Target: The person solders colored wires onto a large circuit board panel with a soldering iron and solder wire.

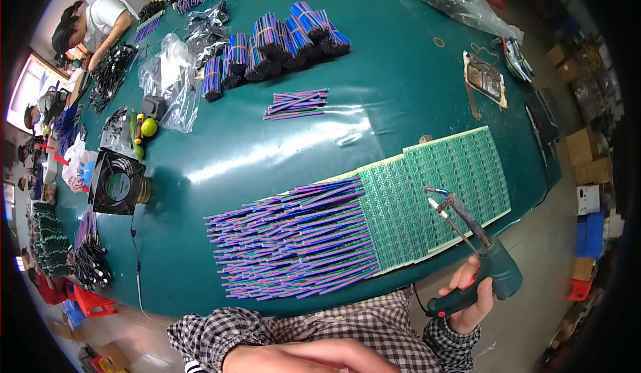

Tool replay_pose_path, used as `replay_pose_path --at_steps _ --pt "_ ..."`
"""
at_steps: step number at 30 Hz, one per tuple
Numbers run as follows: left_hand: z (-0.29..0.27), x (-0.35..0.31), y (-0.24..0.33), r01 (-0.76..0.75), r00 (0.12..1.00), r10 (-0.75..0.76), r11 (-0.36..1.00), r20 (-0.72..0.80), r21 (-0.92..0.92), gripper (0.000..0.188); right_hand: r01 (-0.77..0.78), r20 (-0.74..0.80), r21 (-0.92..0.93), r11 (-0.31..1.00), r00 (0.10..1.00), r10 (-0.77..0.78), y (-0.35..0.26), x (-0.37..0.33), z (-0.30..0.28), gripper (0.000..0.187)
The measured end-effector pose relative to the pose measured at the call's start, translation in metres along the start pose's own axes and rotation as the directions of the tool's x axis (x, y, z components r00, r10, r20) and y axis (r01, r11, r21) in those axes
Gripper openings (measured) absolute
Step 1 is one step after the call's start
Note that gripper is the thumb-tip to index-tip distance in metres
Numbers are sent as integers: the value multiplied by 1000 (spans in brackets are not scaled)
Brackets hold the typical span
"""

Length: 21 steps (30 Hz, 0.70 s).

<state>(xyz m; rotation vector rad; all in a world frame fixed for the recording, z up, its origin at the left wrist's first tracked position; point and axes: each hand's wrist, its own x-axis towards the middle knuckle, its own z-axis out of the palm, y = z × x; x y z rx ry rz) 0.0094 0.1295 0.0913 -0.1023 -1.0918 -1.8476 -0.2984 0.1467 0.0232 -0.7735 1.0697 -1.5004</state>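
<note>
My right hand (473,301) is closed around the handle of a dark green soldering gun (501,269). Its metal tip and a thin feed tube point up and left, over green circuit board panels (434,196). Rows of blue, pink and black wires (294,239) fan out leftward from the left part of the panels. Low in the picture, my left forearm and hand (334,354) lie across in front of my checked clothing, cut off by the lower edge, so the fingers cannot be made out. A small loose pile of wires (297,104) rests beyond the panels.
Banded wire bundles (267,39) stand at the far side of the green table (394,59). To the left are a black fan (119,182), clear plastic bags (175,82) and a yellow-green round fruit (149,127). A worn tray (485,79) sits at right. Another person (103,26) works far left.
</note>
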Motion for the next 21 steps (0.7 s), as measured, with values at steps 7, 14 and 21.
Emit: replay_pose_path --at_steps 7,14,21 --pt "-1 -7 3 -5 1000 8 993 20 -117 34 15 23 11 1000 1000 -15 1 1 9 62" --pt "2 0 8 2 1000 2 988 27 -155 40 29 24 1 1000 999 -29 0 0 12 60" --pt "29 -8 5 -4 981 -42 971 -188 -237 64 51 12 82 995 999 -52 6 14 10 59"
